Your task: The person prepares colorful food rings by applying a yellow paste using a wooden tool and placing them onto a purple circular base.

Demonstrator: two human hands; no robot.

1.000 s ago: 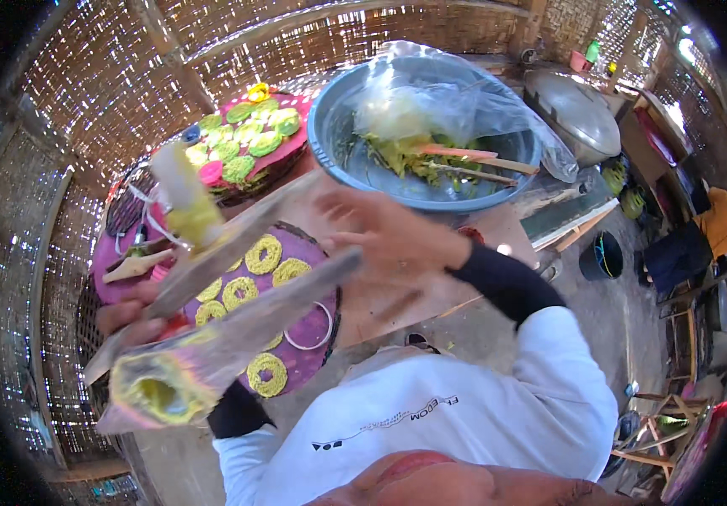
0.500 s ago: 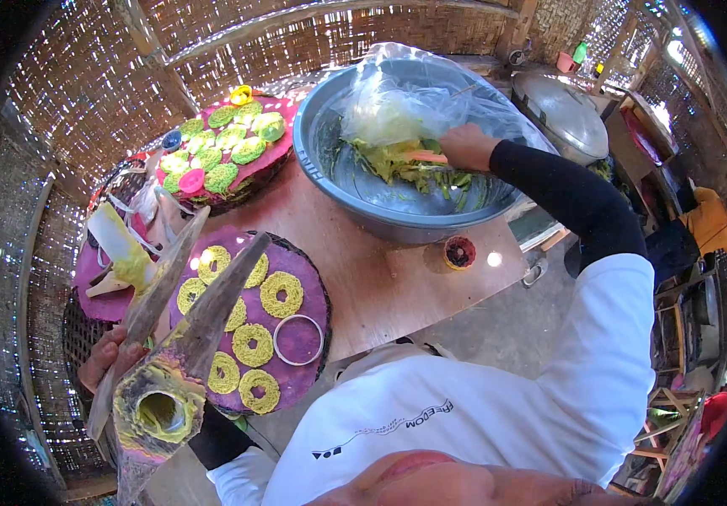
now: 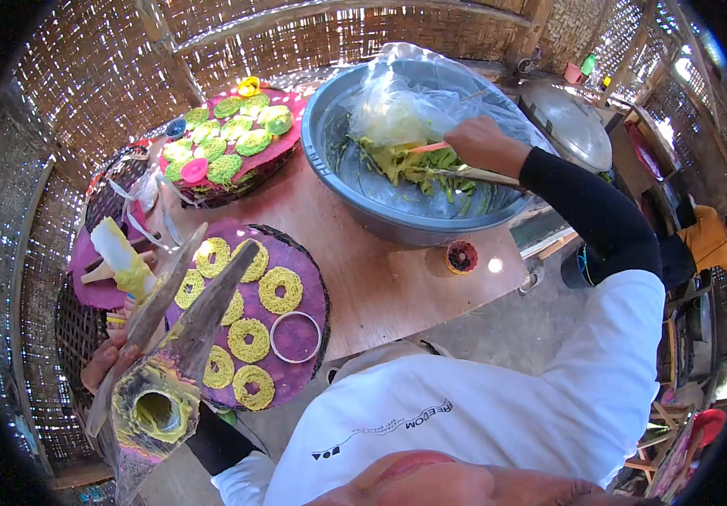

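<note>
**Right hand in the basin, left hand on the press!**

Left hand (image 3: 104,364) closed round the wooden press (image 3: 203,325), near left; a firm, steady hold suits it, clear of the yellow rings (image 3: 280,290) on the purple tray (image 3: 300,261). Over to the far side of the counter (image 3: 380,295): the right hand (image 3: 488,145) looks wrapped round the orange spatula (image 3: 429,147), inside the blue basin (image 3: 329,181). Best to keep the blade low in the dough (image 3: 401,164), clear of the plastic sheet (image 3: 388,101). And what a switch! A second ago that hand hung by the press levers; they pointed right then, and now they aim far.
</note>
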